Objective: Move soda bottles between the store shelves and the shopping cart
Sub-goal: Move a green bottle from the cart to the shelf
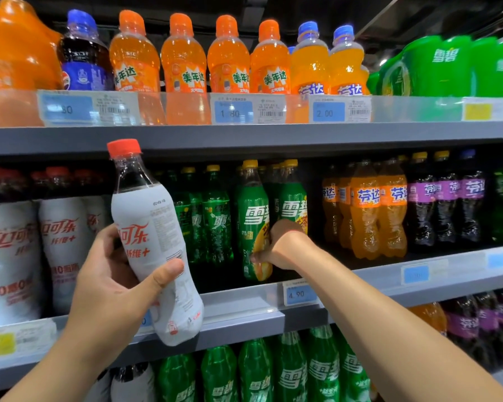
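Lower left of the frame: the left hand [111, 285] holds a white-labelled cola bottle [157, 236] with a red cap [124, 147], tilted so the cap points toward the upper left. The thumb lies across the front of the label and the fingers [108, 239] curl round its far side. The bottle is in front of the middle shelf [244, 306], clear of the rows. Centre: the right hand [279, 248] reaches into that shelf, its fingers wrapped round the lower body of a green yellow-capped bottle [253, 216] at the front of its row. Whether the base rests on the shelf cannot be told. A price tag [299, 294] reading 4.90 sits on the shelf edge below the right wrist. Bottom of the frame: green bottles [291, 372] on the lower shelf. Behind the hands: white-labelled colas [64, 236] at left, orange sodas [366, 210] at right. Top: small orange bottles [183, 56] on the upper shelf.
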### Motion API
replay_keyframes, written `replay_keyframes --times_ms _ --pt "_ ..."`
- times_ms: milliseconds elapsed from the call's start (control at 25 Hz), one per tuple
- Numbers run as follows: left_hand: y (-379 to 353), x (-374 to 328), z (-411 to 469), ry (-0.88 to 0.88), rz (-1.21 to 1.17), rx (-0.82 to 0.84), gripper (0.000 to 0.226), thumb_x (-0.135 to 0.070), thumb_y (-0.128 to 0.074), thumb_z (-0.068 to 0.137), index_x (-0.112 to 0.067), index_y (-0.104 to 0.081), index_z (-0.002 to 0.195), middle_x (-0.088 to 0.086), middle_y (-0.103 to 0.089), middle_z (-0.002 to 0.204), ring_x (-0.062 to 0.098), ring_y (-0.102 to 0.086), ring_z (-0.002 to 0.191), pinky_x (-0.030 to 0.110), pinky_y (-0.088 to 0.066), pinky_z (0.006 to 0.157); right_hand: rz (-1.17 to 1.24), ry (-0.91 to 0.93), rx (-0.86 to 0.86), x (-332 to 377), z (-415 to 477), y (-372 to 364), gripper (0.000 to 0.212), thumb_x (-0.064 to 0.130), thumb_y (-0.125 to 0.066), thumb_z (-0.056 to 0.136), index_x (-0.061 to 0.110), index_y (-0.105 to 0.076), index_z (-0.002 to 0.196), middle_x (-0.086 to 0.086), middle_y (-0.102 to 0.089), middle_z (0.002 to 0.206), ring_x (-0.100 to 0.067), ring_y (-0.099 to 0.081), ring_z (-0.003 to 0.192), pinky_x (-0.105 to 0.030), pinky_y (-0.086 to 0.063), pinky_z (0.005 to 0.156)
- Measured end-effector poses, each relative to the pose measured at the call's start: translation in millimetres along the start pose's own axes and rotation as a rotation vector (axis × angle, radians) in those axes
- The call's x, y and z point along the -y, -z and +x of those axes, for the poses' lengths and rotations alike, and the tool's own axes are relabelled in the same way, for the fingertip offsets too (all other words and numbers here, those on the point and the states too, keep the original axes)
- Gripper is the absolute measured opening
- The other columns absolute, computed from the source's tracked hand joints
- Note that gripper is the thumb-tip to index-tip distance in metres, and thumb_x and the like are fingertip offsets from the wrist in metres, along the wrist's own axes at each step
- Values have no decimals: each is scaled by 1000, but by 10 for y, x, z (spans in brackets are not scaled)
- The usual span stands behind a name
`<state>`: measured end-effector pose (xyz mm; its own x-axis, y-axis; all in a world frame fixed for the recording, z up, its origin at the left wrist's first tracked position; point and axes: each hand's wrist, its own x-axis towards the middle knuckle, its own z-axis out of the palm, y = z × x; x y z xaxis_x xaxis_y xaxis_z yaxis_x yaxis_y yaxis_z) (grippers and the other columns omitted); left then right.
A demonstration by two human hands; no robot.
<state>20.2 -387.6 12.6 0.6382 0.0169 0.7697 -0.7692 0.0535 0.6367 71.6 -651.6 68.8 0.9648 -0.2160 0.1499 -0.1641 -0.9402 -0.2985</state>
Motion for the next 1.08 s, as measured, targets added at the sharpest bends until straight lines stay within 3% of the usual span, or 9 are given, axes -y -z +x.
replay_keyframes --times_ms 120,280,360,440,520,640,800,960,1080 --pt "7 -11 -32 11 2 8 71 -28 -85 61 -30 -57 126 -5 -73 117 14 -72 104 20 -59 72 -36 2 -81 54 133 -80 63 60 -76 79 6 -60 107 -3 -55 80 -23 -58 83 -29 -50 70" --pt "-1 -38 -58 26 -3 22 80 -27 -85 57 -25 -54 131 -5 -73 117 14 -72 104 21 -59 75 -8 -27 -58 -9 232 -145 60 66 -68 83 7 -62 86 -4 -70 86 -20 -65 78 -27 -49 73" --pt "-3 -37 -68 30 -7 22 78 -26 -85 58 -26 -55 129 -4 -74 116 15 -73 104 22 -59 76 17 -22 -36 -102 158 -109 66 67 -66 85 3 -66 103 -6 -75 97 -20 -69 84 -30 -53 80" --pt "-7 -36 -73 28 -3 18 74 -28 -86 57 -30 -57 126 -6 -74 115 12 -73 102 19 -58 74 358 73 -119 -240 29 -93 61 54 -75 83 8 -66 122 -7 -76 106 -20 -74 90 -36 -59 87" --pt "-16 -37 -76 36 8 26 73 -30 -87 57 -32 -57 124 -7 -74 114 11 -73 100 16 -58 73 726 274 -241 -357 -198 -88 45 39 -82 81 17 -72 118 -3 -79 100 -13 -77 83 -34 -64 77" --pt "-50 -36 -57 55 4 43 74 -36 -95 59 -36 -57 124 -7 -73 116 12 -72 103 17 -58 74 906 506 -226 -469 -485 -48 35 30 -83 81 23 -76 115 8 -79 102 -8 -76 92 -29 -63 75" --pt "-154 -57 -1 90 -48 77 74 -45 -90 53 -39 -59 120 -2 -74 117 17 -73 105 23 -60 76 879 560 -205 -446 -681 33 42 23 -80 86 22 -70 127 12 -75 115 -4 -70 108 -34 -58 95" --pt "-310 -129 59 123 -100 111 82 -53 -95 48 -40 -60 120 -3 -74 117 17 -72 106 29 -62 75 969 716 5 -244 -923 -103 64 29 -84 81 39 -57 139 15 -68 129 -8 -67 115 -25 -59 87" --pt "-423 -167 43 149 -165 201 78 -43 -96 52 -36 -60 121 0 -74 117 20 -72 108 30 -61 76 914 765 -57 -28 -1063 -256 78 37 -85 78 56 -43 141 19 -66 127 -7 -68 111 -29 -61 85"
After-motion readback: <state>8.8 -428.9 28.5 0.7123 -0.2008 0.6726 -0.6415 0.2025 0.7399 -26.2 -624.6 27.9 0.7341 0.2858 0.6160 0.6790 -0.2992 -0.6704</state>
